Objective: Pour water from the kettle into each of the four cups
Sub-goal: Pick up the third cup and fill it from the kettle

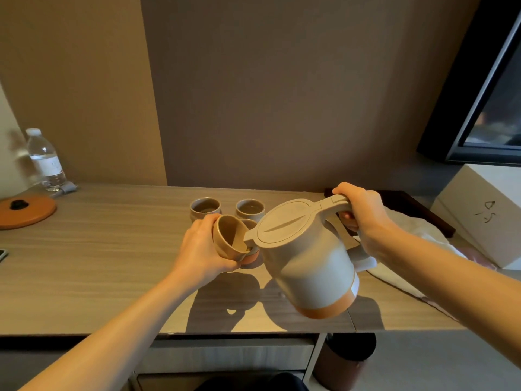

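A dark handwritten mark on the white box [479, 218] is illegible.

Both bare forearms reached forward from the lower corners. The left hand [201, 249] was curled around a cup [229, 239], fingers wrapped behind it, tipping its mouth to the right. The right hand [362, 214] was closed over the handle of a kettle [304, 258], wrist bent, thumb lying on top.

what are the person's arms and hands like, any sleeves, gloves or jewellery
Both forearms are bare as far as the view shows, with no sleeve in sight. The left hand and right hand wear no gloves. No watch, bracelet or ring is visible on the sides that face the camera.
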